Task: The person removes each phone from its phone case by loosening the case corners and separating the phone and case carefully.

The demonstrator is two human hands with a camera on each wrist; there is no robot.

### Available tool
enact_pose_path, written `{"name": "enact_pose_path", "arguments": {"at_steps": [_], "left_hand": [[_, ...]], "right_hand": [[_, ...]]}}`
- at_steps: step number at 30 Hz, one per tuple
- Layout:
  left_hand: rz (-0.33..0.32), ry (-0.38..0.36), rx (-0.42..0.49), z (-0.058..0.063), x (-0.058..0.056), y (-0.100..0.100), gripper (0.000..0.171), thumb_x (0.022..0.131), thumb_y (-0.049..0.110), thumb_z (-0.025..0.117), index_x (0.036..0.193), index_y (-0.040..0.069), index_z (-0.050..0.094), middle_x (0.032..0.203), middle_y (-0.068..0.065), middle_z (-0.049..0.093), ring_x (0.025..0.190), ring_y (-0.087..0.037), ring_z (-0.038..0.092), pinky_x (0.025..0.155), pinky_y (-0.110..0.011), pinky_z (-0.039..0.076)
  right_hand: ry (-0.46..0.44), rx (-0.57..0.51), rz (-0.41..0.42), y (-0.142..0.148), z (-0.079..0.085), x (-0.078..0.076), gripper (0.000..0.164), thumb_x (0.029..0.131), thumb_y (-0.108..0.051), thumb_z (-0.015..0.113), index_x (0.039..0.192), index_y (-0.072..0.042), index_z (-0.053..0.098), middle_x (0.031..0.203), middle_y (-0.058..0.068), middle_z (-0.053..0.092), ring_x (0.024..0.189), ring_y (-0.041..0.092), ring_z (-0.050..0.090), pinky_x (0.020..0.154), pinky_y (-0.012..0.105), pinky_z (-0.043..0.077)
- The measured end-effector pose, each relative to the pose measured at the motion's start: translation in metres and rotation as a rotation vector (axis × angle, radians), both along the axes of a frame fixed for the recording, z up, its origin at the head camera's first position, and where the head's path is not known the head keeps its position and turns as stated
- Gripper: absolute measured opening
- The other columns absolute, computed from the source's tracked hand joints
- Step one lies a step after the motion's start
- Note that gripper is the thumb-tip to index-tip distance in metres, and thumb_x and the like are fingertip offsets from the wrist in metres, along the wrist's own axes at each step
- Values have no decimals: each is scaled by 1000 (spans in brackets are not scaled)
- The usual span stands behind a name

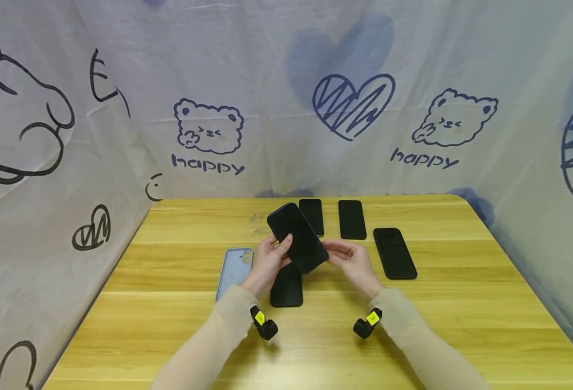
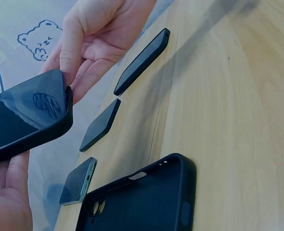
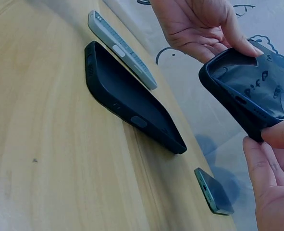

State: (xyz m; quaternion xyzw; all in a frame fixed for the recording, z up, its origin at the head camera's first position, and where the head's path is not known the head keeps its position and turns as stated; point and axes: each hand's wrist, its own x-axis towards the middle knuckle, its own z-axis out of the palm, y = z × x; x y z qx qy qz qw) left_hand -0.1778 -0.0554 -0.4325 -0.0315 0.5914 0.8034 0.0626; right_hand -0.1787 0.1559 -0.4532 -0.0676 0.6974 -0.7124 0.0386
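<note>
one held phone (image 1: 302, 244) with one case (image 3: 235, 115); behind it, two phones (image 1: 314, 216) (image 1: 352, 220); at its near left, two empty cases (image 1: 286, 291) (image 1: 232, 273); right of it, one phone or case (image 1: 396, 257), unclear which.

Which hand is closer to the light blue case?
Left. The left hand is just to the right of the light blue case; the right hand is farther right, across the held phone.

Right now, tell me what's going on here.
A person's left hand grips a dark rectangular phone sitting partly inside a black phone case, while the right hand pinches the case's corner. The phone's port end is not seated yet. On the wooden table, a pale blue case lies left of an empty black case.
</note>
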Motion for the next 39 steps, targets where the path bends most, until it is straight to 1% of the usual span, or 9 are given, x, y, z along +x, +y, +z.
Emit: {"name": "enact_pose_path", "arguments": {"at_steps": [4, 12, 18, 23, 28, 30, 32, 35, 39], "left_hand": [[13, 15, 28, -2, 1, 2, 36, 103, 18, 58, 135, 0, 56, 101, 2, 77, 85, -7, 74, 76, -23, 60], [-28, -52, 114, -6, 1, -4, 37, 105, 20, 55, 138, 3, 55, 94, 8, 77, 83, -7, 75, 73, -21, 60], [-73, -64, 110, -6, 2, -5, 34, 106, 18, 53, 135, 1, 54, 89, 8, 76, 79, -6, 74, 71, -20, 60], [-94, -60, 100, -6, 3, -4, 35, 106, 18, 53, 137, 2, 55, 91, 8, 77, 82, -6, 75, 73, -21, 60], [-104, -53, 103, -6, 3, -2, 38, 105, 20, 55, 138, 2, 54, 92, 7, 77, 83, -7, 75, 73, -22, 60], [-113, -44, 102, -6, 3, -2, 39, 105, 22, 56, 138, 2, 53, 93, 7, 77, 83, -8, 75, 73, -22, 60], [-123, -37, 98, -6, 2, -2, 40, 105, 22, 56, 139, 2, 53, 95, 6, 77, 84, -8, 75, 74, -22, 60], [-126, -36, 87, -6, 2, -2, 39, 104, 22, 56, 138, 2, 54, 96, 6, 77, 85, -8, 75, 75, -22, 60], [-120, -34, 67, -6, 0, -2, 39, 104, 22, 57, 137, 2, 55, 97, 5, 78, 84, -9, 75, 77, -23, 61]], "right_hand": [[8, 24, 2, 1, 2, 0, 36, 91, 11, 65, 127, 13, 61, 113, 6, 75, 94, -2, 71, 85, 20, 59], [24, 19, 44, 6, 2, 0, 30, 91, 11, 63, 121, 19, 60, 107, -1, 75, 93, -2, 71, 84, 21, 59], [4, 59, 90, 10, 1, -2, 31, 94, 6, 63, 122, 18, 62, 97, -10, 76, 87, -1, 71, 82, 23, 60], [14, 153, 109, 12, 3, -6, 30, 94, 1, 66, 120, 15, 65, 108, 9, 77, 89, -2, 70, 85, 24, 58], [74, 309, 90, 14, 8, -8, 22, 91, 3, 68, 113, 6, 74, 112, 18, 73, 101, 9, 64, 100, 41, 52], [94, 349, 84, 15, 11, -8, 22, 90, 7, 67, 110, 5, 75, 110, 18, 71, 99, 12, 62, 97, 40, 52], [85, 369, 81, 14, 14, -9, 24, 88, 9, 67, 111, 5, 75, 108, 20, 71, 93, 12, 63, 89, 33, 53], [35, 377, 98, 15, 17, -10, 29, 89, 9, 64, 117, 6, 72, 111, 22, 71, 85, 9, 64, 80, 30, 56], [-55, 348, 156, 18, 19, -12, 32, 96, 3, 60, 127, 7, 65, 111, 20, 72, 78, 10, 64, 78, 29, 58]]}}
